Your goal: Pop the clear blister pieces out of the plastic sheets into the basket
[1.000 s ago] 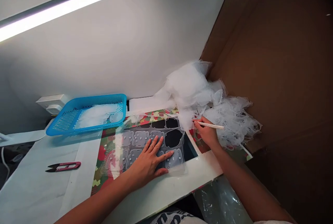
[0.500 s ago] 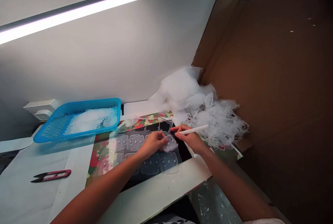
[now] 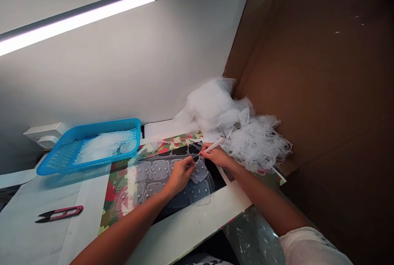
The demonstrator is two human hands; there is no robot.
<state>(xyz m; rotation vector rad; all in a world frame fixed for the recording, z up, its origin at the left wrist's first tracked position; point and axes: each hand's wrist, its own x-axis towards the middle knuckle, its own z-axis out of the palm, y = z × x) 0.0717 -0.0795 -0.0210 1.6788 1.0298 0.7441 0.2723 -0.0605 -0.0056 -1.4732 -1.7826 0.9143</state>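
Observation:
A clear plastic sheet [image 3: 158, 169] with rows of rounded-square pieces lies on a dark surface. At its right part, the fingertips of my left hand [image 3: 182, 173] are closed on the edge of one translucent piece [image 3: 200, 174], which is tilted up from the sheet. My right hand [image 3: 218, 157] grips a slim white pen-like tool [image 3: 214, 145]. Its tip points down and left at the piece's upper edge, close to my left fingertips. The tip itself is too small to make out.
A blue basket [image 3: 89, 124] with translucent pieces stands at the back left. Red-handled thread snips [image 3: 60, 213] lie on the left of the white table [image 3: 33, 240]. A heap of plastic scraps [image 3: 255, 142] sits at the right, before a tall cardboard panel [image 3: 317, 80].
My right hand has moved slightly left and turned, so the white tool stands steeper with its tip at the piece. My left hand stays on the piece. The view has shifted a little.

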